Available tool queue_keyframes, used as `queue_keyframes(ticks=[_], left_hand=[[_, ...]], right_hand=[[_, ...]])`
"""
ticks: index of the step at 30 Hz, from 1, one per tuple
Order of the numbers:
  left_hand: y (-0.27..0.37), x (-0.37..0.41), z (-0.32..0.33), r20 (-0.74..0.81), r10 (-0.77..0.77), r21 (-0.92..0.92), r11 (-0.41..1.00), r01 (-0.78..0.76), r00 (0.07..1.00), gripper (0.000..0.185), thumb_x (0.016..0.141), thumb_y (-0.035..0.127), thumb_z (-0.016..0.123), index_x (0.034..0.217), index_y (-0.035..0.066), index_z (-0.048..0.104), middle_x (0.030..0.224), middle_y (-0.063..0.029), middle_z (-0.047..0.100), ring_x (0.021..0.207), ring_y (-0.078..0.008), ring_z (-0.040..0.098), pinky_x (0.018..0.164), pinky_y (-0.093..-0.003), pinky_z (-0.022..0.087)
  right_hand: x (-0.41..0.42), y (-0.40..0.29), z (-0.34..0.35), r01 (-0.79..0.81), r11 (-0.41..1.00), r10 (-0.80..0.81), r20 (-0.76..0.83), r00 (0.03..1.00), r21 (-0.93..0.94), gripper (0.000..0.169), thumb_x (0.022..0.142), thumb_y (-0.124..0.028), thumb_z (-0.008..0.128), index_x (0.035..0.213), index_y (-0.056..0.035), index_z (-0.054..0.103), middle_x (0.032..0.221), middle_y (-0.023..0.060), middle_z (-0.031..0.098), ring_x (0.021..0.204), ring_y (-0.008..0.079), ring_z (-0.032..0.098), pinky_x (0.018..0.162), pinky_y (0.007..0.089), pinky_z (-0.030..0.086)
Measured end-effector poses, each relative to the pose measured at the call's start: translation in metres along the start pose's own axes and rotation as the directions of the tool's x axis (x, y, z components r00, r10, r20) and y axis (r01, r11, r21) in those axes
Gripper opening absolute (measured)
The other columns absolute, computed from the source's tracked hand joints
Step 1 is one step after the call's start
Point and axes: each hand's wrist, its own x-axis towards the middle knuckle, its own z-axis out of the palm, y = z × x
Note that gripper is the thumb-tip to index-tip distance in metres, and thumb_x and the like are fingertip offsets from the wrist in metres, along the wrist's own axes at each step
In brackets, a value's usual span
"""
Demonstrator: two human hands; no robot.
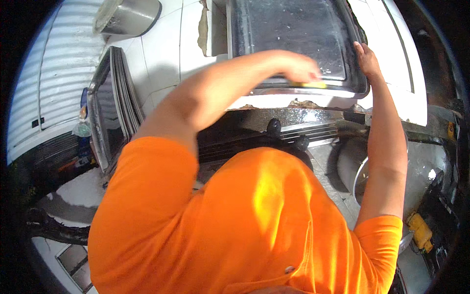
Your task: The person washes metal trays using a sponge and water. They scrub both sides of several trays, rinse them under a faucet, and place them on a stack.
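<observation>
My left hand (302, 69), blurred, reaches across and presses a yellow sponge (315, 84) on the near end of a large dark metal tray (293, 33). The tray's surface looks wet, with small pale flecks on it. At its right edge my right hand (367, 60) grips the rim, with the thumb side uppermost; part of the fingers is hidden. The tray rests on a white tiled counter (161, 55), partly over an opening whose tile edges are broken.
A metal pot (128, 18) stands at the far left of the counter. Several stacked trays (119, 84) lean upright at the left. Below the counter are a metal grate (312, 130) and, to the right, a white bucket (354, 169). A yellow object (419, 229) lies lower right.
</observation>
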Motion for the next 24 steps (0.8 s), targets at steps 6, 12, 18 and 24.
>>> queue_keyframes(ticks=[6, 12, 18, 24], left_hand=[[0.009, -0.137, 0.006, 0.096, -0.418, 0.394, 0.849, 0.351, 0.903, 0.028, 0.09, 0.027, 0.052, 0.095, 0.003, 0.064, 0.088, -0.0164, 0.067, 0.082, -0.033, 0.064, 0.075, -0.0461, 0.048], [0.043, -0.148, 0.018, 0.039, -0.563, 0.557, 0.698, 0.449, 0.826, 0.046, 0.075, 0.03, 0.068, 0.109, -0.001, 0.064, 0.104, -0.0179, 0.064, 0.099, -0.0312, 0.056, 0.089, -0.0432, 0.044], [0.035, -0.138, 0.058, -0.337, -0.417, 0.521, 0.664, 0.536, 0.844, 0.044, 0.067, 0.035, 0.072, 0.092, 0.0, 0.068, 0.094, -0.0171, 0.068, 0.091, -0.0312, 0.063, 0.085, -0.0388, 0.047], [0.049, -0.139, 0.034, -0.209, -0.543, 0.557, 0.617, 0.555, 0.813, 0.032, 0.085, 0.032, 0.06, 0.08, 0.002, 0.07, 0.083, -0.0196, 0.066, 0.085, -0.0343, 0.063, 0.082, -0.0454, 0.047]], right_hand=[[-0.001, -0.006, 0.003, -0.043, 0.997, 0.044, -0.025, 0.999, 0.059, 0.073, 0.096, -0.059, 0.041, 0.132, 0.0039, 0.051, 0.125, 0.0281, 0.058, 0.122, 0.0405, 0.053, 0.102, 0.0437, 0.041], [-0.006, -0.008, -0.001, -0.021, 0.996, 0.023, -0.025, 0.999, 0.09, 0.074, 0.095, -0.058, 0.042, 0.132, 0.0057, 0.05, 0.126, 0.0288, 0.057, 0.123, 0.0406, 0.052, 0.104, 0.0434, 0.04], [-0.001, -0.005, 0.003, 0.027, 0.992, -0.026, -0.005, 1.0, 0.125, 0.07, 0.096, -0.056, 0.044, 0.13, 0.0054, 0.052, 0.124, 0.0293, 0.058, 0.12, 0.0419, 0.054, 0.101, 0.0448, 0.043], [0.003, 0.004, 0.006, 0.01, 0.993, -0.001, -0.075, 0.997, 0.121, 0.066, 0.096, -0.053, 0.045, 0.128, 0.0046, 0.054, 0.121, 0.0293, 0.059, 0.118, 0.0429, 0.054, 0.1, 0.0459, 0.043]])
